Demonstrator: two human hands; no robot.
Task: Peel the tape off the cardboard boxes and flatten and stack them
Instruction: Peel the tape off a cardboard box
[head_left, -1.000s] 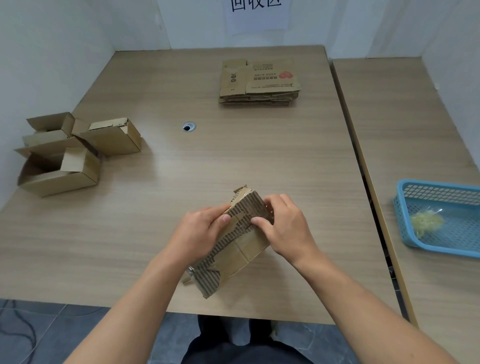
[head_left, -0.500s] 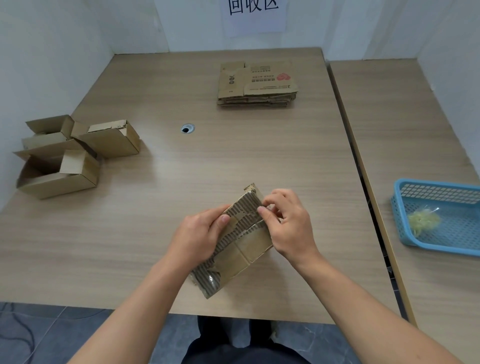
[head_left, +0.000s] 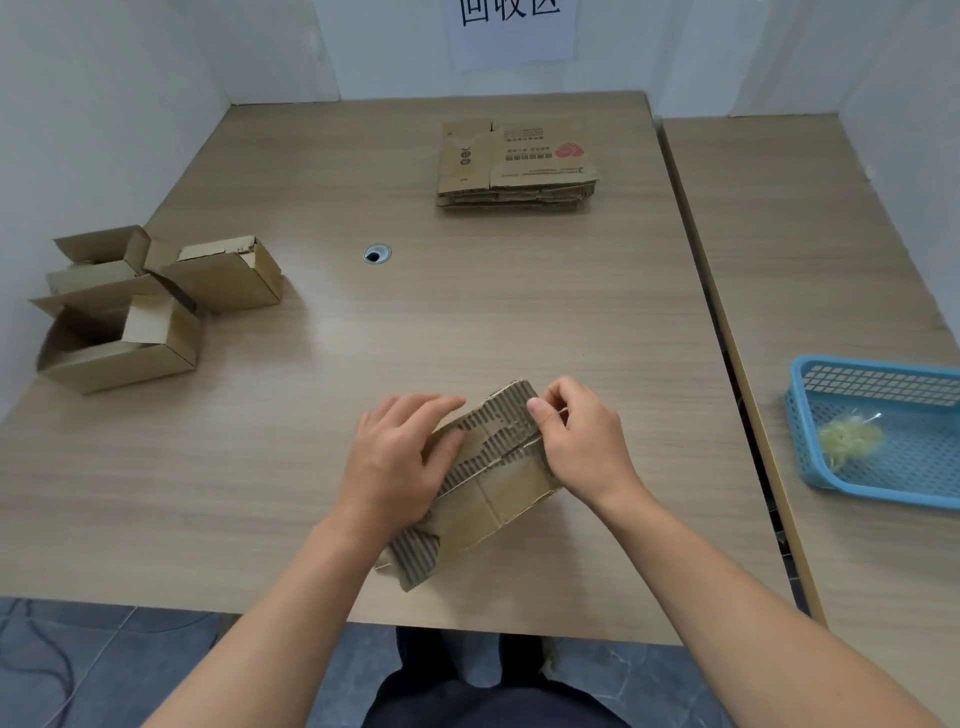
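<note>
A small cardboard box (head_left: 483, 493) with torn, ribbed patches lies tilted on the wooden table (head_left: 467, 312) near its front edge. My left hand (head_left: 400, 457) holds the box's left side, thumb on top and fingers stretched over its upper edge. My right hand (head_left: 576, 441) is at the box's upper right corner, thumb and forefinger pinched together on something thin there, probably tape. Three open boxes (head_left: 140, 306) sit at the left edge. A stack of flattened boxes (head_left: 514, 166) lies at the far middle.
A blue plastic basket (head_left: 878, 426) holding a wad of peeled tape (head_left: 849, 441) stands on the adjoining table at the right. A round cable hole (head_left: 376, 254) is in the tabletop. White walls close in the left and back sides.
My right hand has lifted slightly from the box's top face to its upper right corner, pinching there. My left hand's fingers have stretched out over the box's edge.
</note>
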